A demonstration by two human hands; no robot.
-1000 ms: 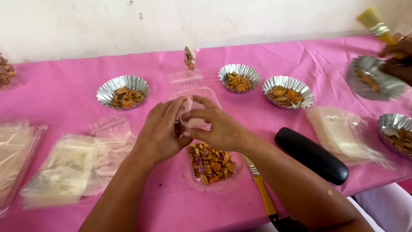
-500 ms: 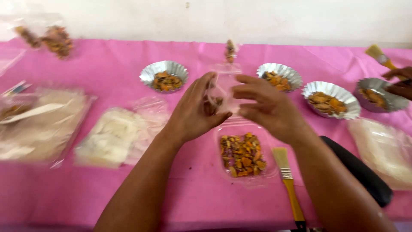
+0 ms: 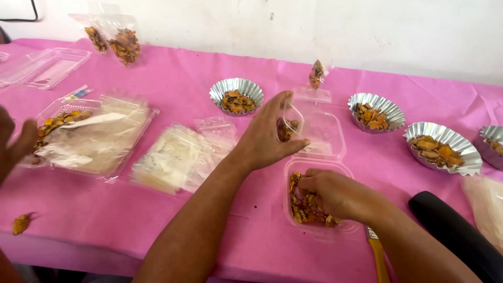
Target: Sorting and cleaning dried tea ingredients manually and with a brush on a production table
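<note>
My left hand [image 3: 268, 134] holds a small clear plastic bag [image 3: 288, 126] with a few orange-brown dried pieces in it, over the open lid of a clear plastic clamshell box [image 3: 325, 137]. My right hand [image 3: 335, 195] reaches into the box's lower half, its fingers closed among the dried pieces [image 3: 303, 205] there.
Several silver foil cups [image 3: 236, 94] of the same pieces stand on the pink tablecloth [image 3: 178, 78]. Stacks of clear bags [image 3: 173, 157], a clamshell tray [image 3: 84, 136] and filled bags [image 3: 123, 46] lie left. Another person's hand [image 3: 13, 144] is at the left edge. A black object [image 3: 453, 230] and a yellow brush handle [image 3: 378, 257] lie right.
The view has swung left. My right hand has dropped from the small bag into the box of pieces. My left hand still holds the bag.
</note>
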